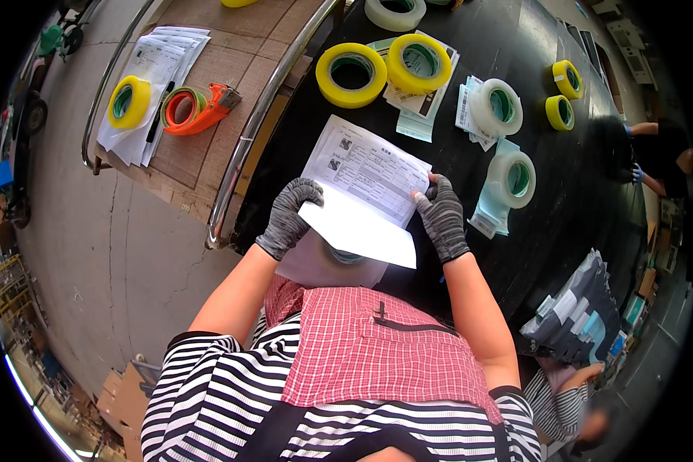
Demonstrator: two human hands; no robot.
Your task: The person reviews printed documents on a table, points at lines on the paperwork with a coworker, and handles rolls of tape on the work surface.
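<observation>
Paper: printed page [373, 173] in front of the person, over the black surface [570, 212]; a blank white leaf [362, 227] covers its nearer part. From where I stand I cannot tell whether the two are joined.
Left hand [289, 219]: grey knitted glove, fingers curled, grip narrow and holding the blank white leaf by its left side.
Right hand [443, 219]: matching glove, bare thumb tip on the printed page, grip pinching its right edge.
Half-hidden roll [343, 256]: under the leaf, close to the person's red checked apron [385, 350].
Yellow tape: two large rolls side by side beyond the page, the right-hand roll [441, 69] resting on labels; two smaller ones farther right.
Clear tape: two rolls with green cores right of the page, the nearer roll [507, 199] on pale blue labels.
Brown cart [273, 27]: at left, bearing stacked papers, a yellow roll and an orange tape dispenser [208, 119].
Grey bundle [577, 312]: at the right, near a co-worker in stripes.
</observation>
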